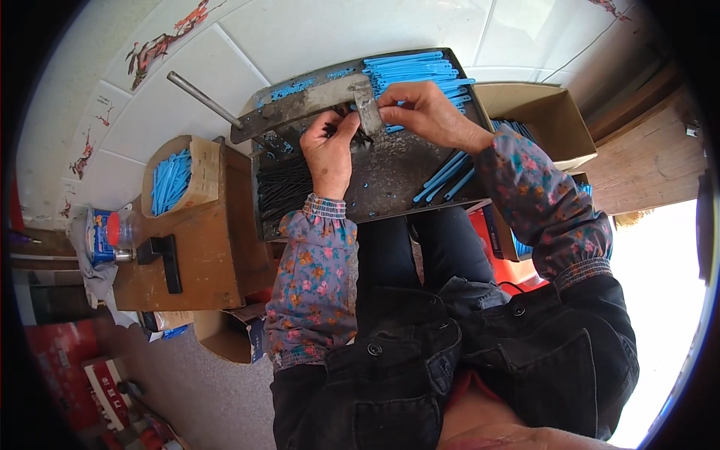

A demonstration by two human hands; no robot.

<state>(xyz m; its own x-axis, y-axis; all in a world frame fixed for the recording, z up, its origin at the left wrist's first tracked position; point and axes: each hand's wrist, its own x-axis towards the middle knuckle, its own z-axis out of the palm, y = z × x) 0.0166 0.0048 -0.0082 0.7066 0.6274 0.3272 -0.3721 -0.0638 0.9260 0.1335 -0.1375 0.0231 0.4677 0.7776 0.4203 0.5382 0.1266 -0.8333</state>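
A metal hand press [300, 109] with a long rod handle [201, 97] stands on a dark metal tray [382, 184]. Thin black pieces are pinched in my left hand [328, 154], just left of the press's upright end block [367, 112]. On the block's other side is my right hand [427, 112], thumb and forefinger closed together against its edge; what they grip is hidden. Behind that hand lies a pile of blue plastic strips [409, 69] with holed ends. A heap of thin black strips [283, 187] lies beside my left wrist.
Several blue and black strips [444, 178] lie at the tray's front right. A carton [525, 101] of strips stands right of the tray. On the wooden cabinet [206, 251] at left are a cut carton [204, 169] of blue strips, a black bracket [166, 262] and a red-lidded jar [124, 229].
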